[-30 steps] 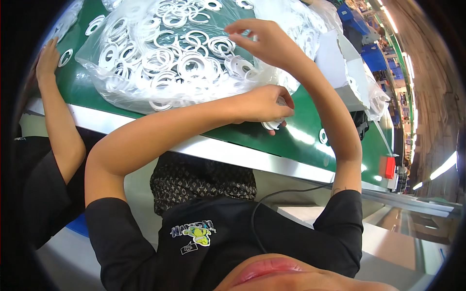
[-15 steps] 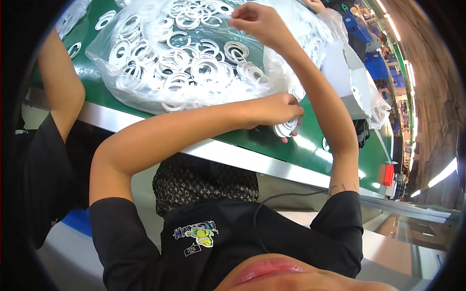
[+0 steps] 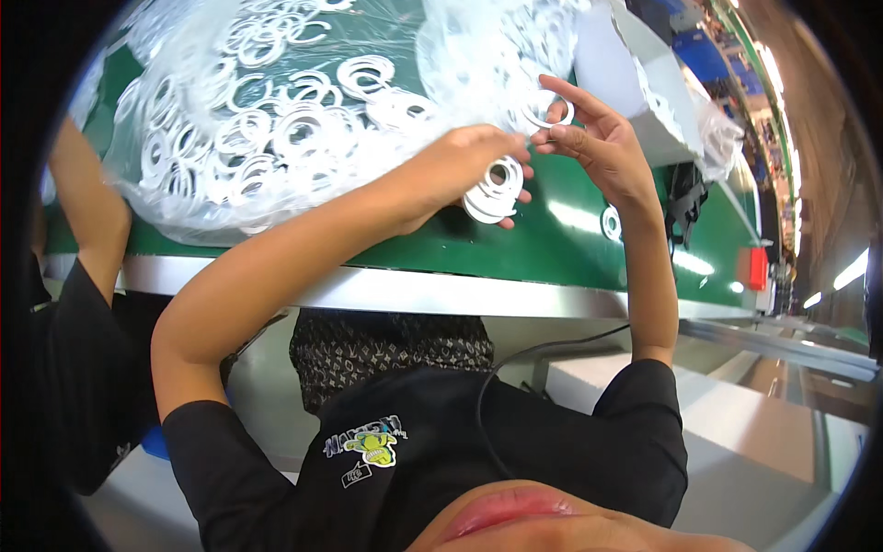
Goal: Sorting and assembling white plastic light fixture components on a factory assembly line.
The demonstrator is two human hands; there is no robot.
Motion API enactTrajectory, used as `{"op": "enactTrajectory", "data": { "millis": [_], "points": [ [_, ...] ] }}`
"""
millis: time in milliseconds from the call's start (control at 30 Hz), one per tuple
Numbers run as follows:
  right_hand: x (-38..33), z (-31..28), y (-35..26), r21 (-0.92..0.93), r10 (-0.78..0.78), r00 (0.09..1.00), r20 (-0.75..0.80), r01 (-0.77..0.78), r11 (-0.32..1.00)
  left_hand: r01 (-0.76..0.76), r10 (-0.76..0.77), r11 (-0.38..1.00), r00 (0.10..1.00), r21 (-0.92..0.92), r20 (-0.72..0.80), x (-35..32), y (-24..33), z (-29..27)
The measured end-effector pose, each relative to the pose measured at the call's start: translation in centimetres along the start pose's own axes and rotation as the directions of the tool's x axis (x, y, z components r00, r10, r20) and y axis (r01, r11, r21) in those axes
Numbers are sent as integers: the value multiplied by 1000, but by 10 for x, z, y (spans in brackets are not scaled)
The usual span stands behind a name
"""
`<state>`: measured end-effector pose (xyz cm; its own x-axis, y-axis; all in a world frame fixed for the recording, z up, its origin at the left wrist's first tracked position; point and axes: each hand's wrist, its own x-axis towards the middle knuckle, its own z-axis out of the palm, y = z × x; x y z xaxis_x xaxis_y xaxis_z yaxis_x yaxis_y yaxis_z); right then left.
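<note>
My left hand (image 3: 446, 170) is closed round a small stack of flat white rings (image 3: 494, 193), held above the green table near its front edge. The rings overlap one another, and part of the stack is hidden by my fingers. Just to the right, my right hand (image 3: 602, 143) pinches a single white ring (image 3: 569, 114) between thumb and fingers. The two hands are close together but apart. Behind them lies a clear plastic bag (image 3: 175, 225) spread over the table, with a heap of loose white rings (image 3: 299, 129) on it.
A white box (image 3: 644, 110) stands at the back right, with a black strap (image 3: 682, 202) near it. One ring (image 3: 611, 223) lies on the green table (image 3: 552, 258) by my right forearm. A red block (image 3: 754, 268) sits far right. Another person's arm (image 3: 87, 202) is at the left.
My right hand has come down from over the heap toward my left hand and now holds a ring. My left hand has shifted left, keeping its stack. The whole view has shifted.
</note>
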<state>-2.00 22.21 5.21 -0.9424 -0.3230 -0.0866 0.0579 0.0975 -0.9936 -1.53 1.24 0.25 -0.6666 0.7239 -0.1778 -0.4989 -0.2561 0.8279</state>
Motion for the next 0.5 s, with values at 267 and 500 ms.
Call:
{"op": "enactTrajectory", "data": {
  "millis": [267,500],
  "points": [
    [-34,1,30,138,92,988,-126,-74,988,4,-5,1000,1000,-19,-25,-3,-10,0],
    [-47,10,35,240,100,977,-188,-53,969,8,-5,992,1000,125,-27,-1,-13,10]
  ]
}}
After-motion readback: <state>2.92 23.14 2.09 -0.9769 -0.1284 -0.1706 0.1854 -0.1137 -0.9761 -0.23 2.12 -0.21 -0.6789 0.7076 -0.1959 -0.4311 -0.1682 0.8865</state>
